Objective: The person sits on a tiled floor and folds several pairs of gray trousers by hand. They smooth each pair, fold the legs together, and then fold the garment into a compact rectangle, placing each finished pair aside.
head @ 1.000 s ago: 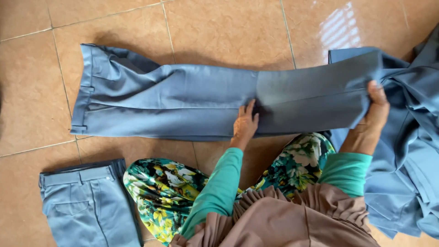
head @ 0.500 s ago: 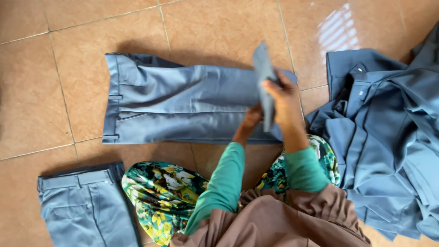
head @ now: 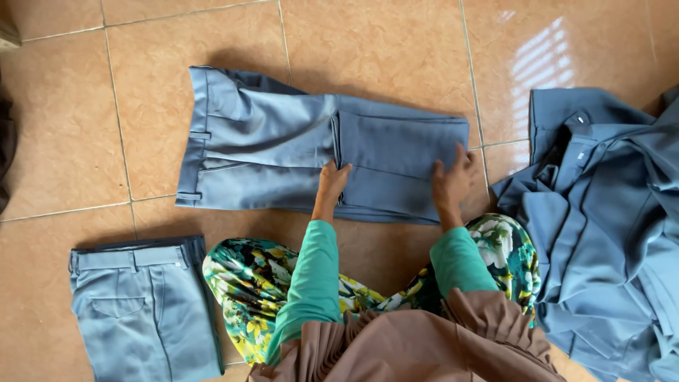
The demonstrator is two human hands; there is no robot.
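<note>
Grey-blue trousers (head: 262, 152) lie flat on the tiled floor (head: 382, 49), leg ends doubled back over the middle. Left hand (head: 331, 182) presses at the folded hem edge, right hand (head: 453, 182) on the fold's right side; fingers of both spread flat, gripping nothing. Best to smooth outward from the crease, keeping edges aligned, before folding further.

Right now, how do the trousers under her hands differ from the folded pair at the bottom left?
The trousers under the hands are folded only once, legs laid back over themselves, and stretch long across the tiled floor; the folded pair is a compact packet. The left hand and right hand press the first; the second lies untouched. The first looks darker. Both are blue-grey with belt loops.
</note>
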